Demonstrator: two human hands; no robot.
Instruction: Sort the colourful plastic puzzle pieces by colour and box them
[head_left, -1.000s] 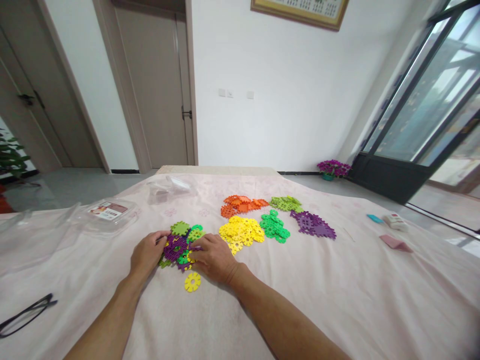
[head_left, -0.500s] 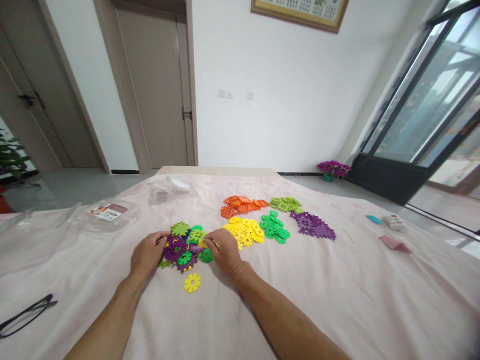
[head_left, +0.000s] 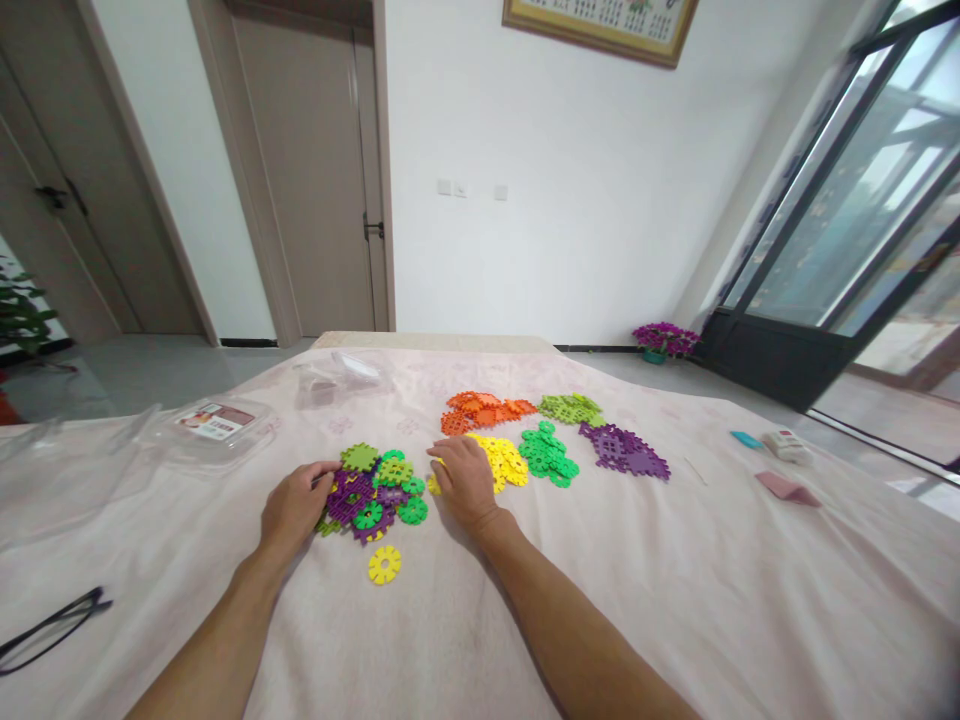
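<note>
My left hand (head_left: pixel 294 508) rests at the left edge of a mixed pile (head_left: pixel 352 497) of purple, green and lime plastic snap pieces. Its fingers are bent together, and what they grip, if anything, is hidden. Between that pile and a heap of yellow notched discs (head_left: pixel 508 462) is my right hand (head_left: pixel 463 482), closed with a yellow notched disc (head_left: pixel 434 485) at its fingertips. The hand covers the left part of the yellow heap. A single yellow disc (head_left: pixel 385 565) lies on the cloth in front of the mixed pile.
Orange pieces (head_left: pixel 484 410), lime pieces (head_left: pixel 571 408), green discs (head_left: pixel 550 455) and purple pieces (head_left: pixel 626 451) lie in separate heaps. Clear plastic containers (head_left: pixel 225 455) stand at left, near eyeglasses (head_left: pixel 56 628). A pink cloth (head_left: pixel 787 489) and a small white box (head_left: pixel 787 447) are at right.
My right hand has moved right, from the mixed pile to the yellow heap, carrying a yellow disc. My left hand has stayed in place.
</note>
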